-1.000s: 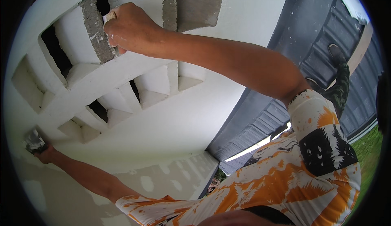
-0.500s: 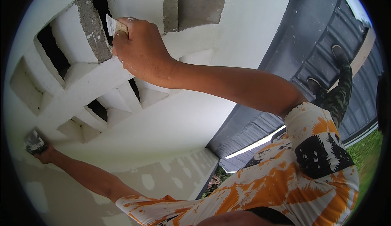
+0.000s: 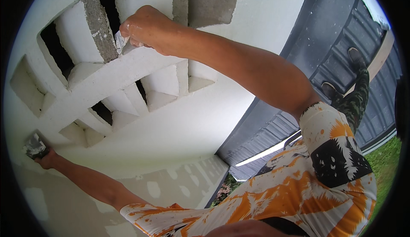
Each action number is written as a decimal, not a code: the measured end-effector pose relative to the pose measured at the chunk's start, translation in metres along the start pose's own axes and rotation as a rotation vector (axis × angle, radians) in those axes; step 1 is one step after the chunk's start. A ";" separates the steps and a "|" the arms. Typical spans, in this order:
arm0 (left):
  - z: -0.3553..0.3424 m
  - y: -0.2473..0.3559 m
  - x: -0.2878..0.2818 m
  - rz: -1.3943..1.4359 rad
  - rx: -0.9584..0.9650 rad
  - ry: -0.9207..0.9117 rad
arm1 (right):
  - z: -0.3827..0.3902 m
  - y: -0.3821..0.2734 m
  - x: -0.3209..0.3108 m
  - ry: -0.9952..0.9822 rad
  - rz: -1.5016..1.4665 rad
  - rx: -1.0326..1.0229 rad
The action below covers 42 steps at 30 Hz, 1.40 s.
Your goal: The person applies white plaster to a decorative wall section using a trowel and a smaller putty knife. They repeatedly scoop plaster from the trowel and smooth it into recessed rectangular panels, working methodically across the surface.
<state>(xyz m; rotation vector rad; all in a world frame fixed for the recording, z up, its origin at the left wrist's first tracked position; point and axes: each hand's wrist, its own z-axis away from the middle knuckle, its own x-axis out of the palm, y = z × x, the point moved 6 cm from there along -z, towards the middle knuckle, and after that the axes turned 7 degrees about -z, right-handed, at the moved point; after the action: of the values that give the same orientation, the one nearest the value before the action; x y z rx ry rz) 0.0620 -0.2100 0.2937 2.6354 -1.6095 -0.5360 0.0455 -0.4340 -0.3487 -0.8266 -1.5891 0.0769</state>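
Right hand (image 3: 147, 27), upper left of frame, is closed around a small putty knife (image 3: 121, 44), blade tip pressed flat on the white slanted rib (image 3: 106, 81) of the vent block, probably so filler spreads along the edge beside the bare grey mortar strip (image 3: 99, 25). Left hand (image 3: 48, 159), lower left, grips a loaded hawk-like scraper (image 3: 35, 146) against the wall (image 3: 171, 134) (likely parked there as a filler supply and for bracing). Both fists are tight, with no visible gap.

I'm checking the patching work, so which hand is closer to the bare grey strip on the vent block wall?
The right. The right hand presses a small putty blade beside the grey strip. The left hand is far below it at the wall's lower left, holding a putty-smeared tool.
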 end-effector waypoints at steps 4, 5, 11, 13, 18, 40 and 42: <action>0.005 -0.008 0.000 0.001 -0.026 0.076 | -0.019 -0.040 -0.019 0.101 -0.569 0.215; 0.004 -0.006 -0.001 0.012 -0.030 0.041 | -0.020 -0.045 -0.025 0.117 -0.598 0.156; 0.014 0.000 0.003 0.027 -0.070 0.019 | -0.011 -0.022 -0.019 0.049 -0.313 0.405; 0.031 0.004 0.017 -0.003 -0.083 0.066 | -0.016 -0.017 -0.011 0.007 -0.350 0.436; 0.025 0.006 0.012 -0.015 -0.037 0.006 | -0.029 -0.004 -0.001 -0.129 -0.204 0.514; 0.020 0.006 0.007 -0.046 -0.041 0.073 | -0.045 0.011 0.014 -0.066 -0.624 0.576; 0.026 0.010 0.009 -0.080 -0.035 0.102 | -0.046 0.010 0.010 0.020 -0.707 0.623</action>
<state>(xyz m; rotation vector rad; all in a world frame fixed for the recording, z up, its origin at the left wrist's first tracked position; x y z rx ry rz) 0.0498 -0.2175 0.2689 2.6637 -1.4590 -0.4200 0.0911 -0.4397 -0.3352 0.2285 -1.6223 0.0477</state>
